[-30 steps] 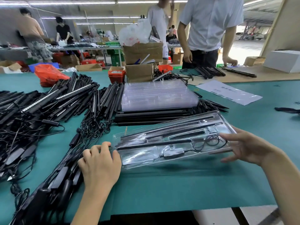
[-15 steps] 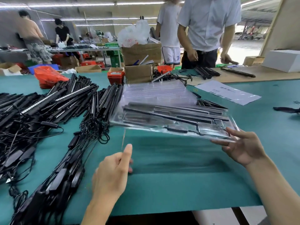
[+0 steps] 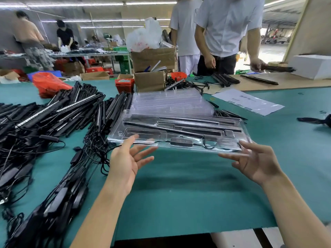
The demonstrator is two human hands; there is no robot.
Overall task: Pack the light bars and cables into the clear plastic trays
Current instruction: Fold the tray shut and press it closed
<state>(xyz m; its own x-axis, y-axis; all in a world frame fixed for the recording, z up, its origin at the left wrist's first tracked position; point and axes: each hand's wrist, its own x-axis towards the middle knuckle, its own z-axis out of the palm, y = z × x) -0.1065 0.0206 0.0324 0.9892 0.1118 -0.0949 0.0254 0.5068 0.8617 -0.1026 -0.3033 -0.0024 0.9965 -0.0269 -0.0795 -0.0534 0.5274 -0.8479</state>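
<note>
Two flat-fingered hands, left hand and right hand, under a seemingly packed tray.

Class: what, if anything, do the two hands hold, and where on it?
The filled clear tray, carried at its near edge: left hand under one corner, right hand under the other.

Large workshop hall under long fluorescent tubes overhead. Green-covered table beneath the hands; beyond them, cardboard boxes, red bins, another workbench far left, bright daylight opening far right.
</note>
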